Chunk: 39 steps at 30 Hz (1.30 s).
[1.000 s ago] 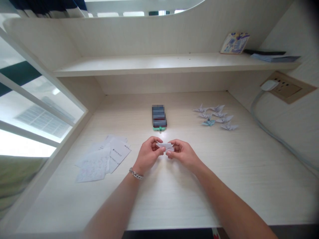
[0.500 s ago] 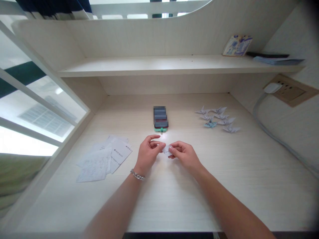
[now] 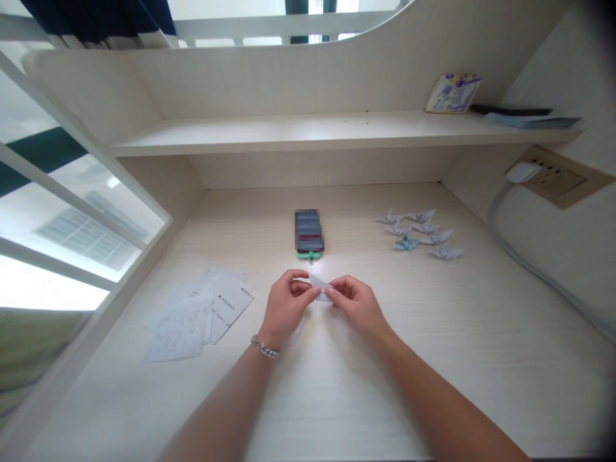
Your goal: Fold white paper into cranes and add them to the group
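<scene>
A small piece of folded white paper (image 3: 319, 287) is pinched between both hands over the middle of the desk, one corner pointing up and left. My left hand (image 3: 290, 299), with a chain bracelet on its wrist, grips the paper's left side by thumb and fingers. From the other side my right hand (image 3: 355, 300) pinches the right end. Just beyond the hands lies a phone (image 3: 308, 231) with a green edge at its near end. Several folded paper cranes (image 3: 436, 237) stand to the right, one of them a blue crane (image 3: 405, 243).
Loose paper sheets (image 3: 180, 327) overlap on the desk at the left. A shelf (image 3: 289, 133) crosses the back, carrying a small printed packet (image 3: 453, 94) and flat dark and blue items at its right. A grey cable (image 3: 534, 276) runs from the wall socket (image 3: 561, 176) down the right side.
The paper between my fingers has turned, and a pointed corner now sticks up beside my left fingers. My left fingers have drawn in toward it. The view has tilted slightly.
</scene>
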Available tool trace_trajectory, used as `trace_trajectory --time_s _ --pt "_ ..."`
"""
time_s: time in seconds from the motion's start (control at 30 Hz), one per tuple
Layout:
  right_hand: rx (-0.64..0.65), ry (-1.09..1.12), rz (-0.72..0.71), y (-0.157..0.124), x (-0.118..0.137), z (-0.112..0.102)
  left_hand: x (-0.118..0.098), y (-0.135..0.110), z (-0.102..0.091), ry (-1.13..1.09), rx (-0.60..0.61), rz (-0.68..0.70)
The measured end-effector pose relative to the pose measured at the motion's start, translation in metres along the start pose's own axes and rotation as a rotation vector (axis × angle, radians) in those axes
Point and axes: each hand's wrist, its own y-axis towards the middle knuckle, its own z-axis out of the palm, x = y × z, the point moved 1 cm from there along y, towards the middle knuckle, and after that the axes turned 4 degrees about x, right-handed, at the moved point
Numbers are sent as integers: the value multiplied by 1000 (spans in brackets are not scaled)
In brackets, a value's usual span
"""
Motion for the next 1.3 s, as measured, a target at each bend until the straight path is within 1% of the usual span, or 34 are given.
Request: trace_trajectory --time_s 0.07,0.17,0.3,0.4,0.67,0.97,1.3 --pt "-12 1 -38 0 1 0 0 0 1 27 10 15" --pt "7 64 -35 0 3 2 -2 -1 3 49 -15 11" --pt "-52 137 -28 1 3 4 -2 -2 6 -13 4 32" --pt "-73 164 -33 2 2 4 -2 -3 6 -17 -4 66" --pt "-66 159 -57 3 1 3 -1 -2 4 9 -35 65" --pt "-81 161 -57 2 1 3 -2 -2 5 12 -29 61" --pt "-55 152 -25 3 1 1 -5 -2 5 9 -2 42"
